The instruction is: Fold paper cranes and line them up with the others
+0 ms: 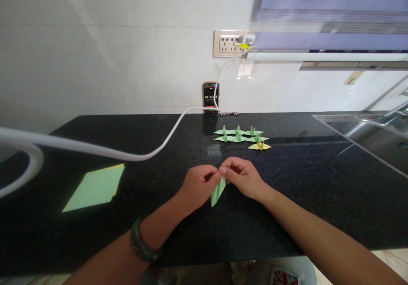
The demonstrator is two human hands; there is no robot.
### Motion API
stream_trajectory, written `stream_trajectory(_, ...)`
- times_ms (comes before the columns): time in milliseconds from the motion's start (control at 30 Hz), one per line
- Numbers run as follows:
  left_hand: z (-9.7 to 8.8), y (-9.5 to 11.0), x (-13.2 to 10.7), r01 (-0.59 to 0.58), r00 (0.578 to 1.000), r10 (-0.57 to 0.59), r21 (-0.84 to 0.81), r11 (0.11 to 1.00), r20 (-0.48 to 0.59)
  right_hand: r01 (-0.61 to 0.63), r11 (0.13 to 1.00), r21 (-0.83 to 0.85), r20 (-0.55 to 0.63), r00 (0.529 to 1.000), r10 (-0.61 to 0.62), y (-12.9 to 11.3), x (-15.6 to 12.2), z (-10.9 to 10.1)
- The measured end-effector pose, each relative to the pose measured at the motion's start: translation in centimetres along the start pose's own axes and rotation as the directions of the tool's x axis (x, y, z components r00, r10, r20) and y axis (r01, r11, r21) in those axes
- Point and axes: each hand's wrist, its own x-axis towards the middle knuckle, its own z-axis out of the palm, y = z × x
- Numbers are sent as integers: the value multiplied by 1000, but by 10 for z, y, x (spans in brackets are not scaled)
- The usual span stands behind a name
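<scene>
A folded piece of light green paper is held between both my hands, over the black counter. My left hand pinches its upper end between thumb and fingers. Right beside it, the thumb and forefinger of my right hand close on the same end, and the fingertips of both hands touch. The paper's narrow pointed part hangs down below the fingers; its top is hidden by them. Beyond my hands stand several green paper cranes in two rows, with a yellow paper crane at their near right.
A stack of green and yellow paper sheets lies at left on the counter. A phone showing a timer leans on the wall. A white cable runs from the socket across the left side. A sink is at right.
</scene>
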Motion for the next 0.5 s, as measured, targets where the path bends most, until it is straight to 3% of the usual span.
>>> stream_trajectory(333, 0, -3, 1, -7, 1000, 7, 64, 998, 7, 17, 998, -62, 14, 1000, -16, 1, -1, -1)
stream_trajectory(500, 1, -2, 0, 4, 999, -5, 36, 999, 38, -12, 1000, -13, -22, 1000, 11, 1, 1, -2)
